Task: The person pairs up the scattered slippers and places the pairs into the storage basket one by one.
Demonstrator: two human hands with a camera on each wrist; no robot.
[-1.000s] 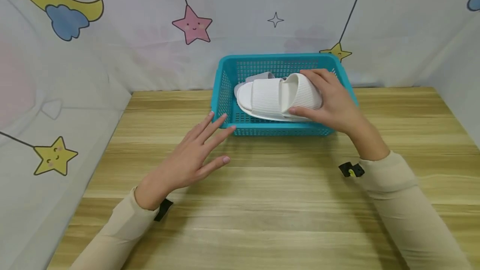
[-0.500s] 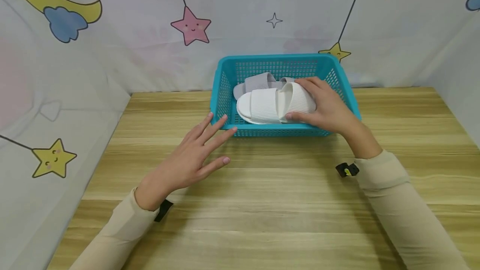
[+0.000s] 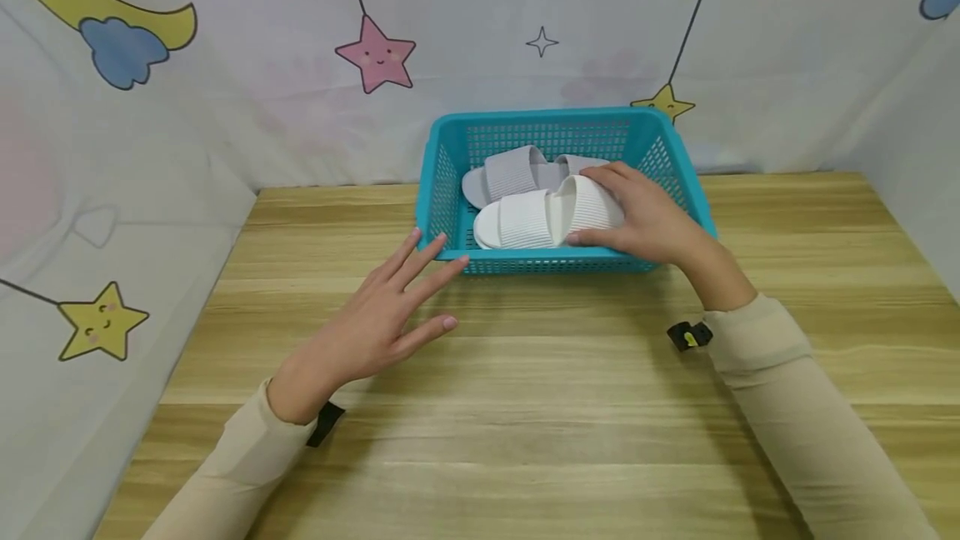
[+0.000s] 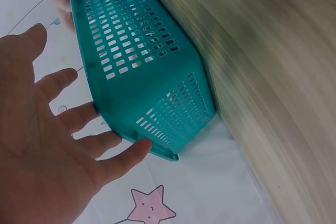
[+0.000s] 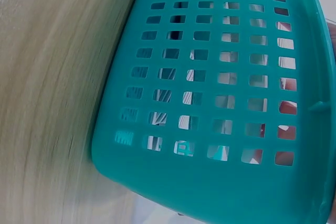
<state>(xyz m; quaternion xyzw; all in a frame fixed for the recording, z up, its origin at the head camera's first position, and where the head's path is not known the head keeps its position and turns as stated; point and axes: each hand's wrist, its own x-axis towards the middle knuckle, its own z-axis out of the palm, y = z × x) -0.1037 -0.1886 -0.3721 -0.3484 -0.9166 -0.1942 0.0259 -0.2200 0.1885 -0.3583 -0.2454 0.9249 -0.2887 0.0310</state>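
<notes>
A pair of white slippers (image 3: 525, 219) with ribbed straps lies at the near side inside a blue-green plastic basket (image 3: 555, 255). My right hand (image 3: 648, 219) holds the right-hand end of the pair, thumb in front and fingers behind. Behind the white pair lie grey slippers (image 3: 512, 172), partly covered by it and by the hand. My left hand (image 3: 360, 327) is spread with straight fingers, its fingertips at the basket's front left corner. In the right wrist view the basket wall (image 5: 194, 177) hides most of the right hand and the slippers.
The basket stands at the back of a wood-grain table (image 3: 517, 407). Close behind it hangs a white cloth (image 3: 480, 23) printed with stars, a moon and clouds. More cloth (image 3: 82, 215) borders the table on the left.
The right hand has lowered the white slippers further into the basket and toward its near wall, so more of the grey slippers shows. The left hand stays at the corner.
</notes>
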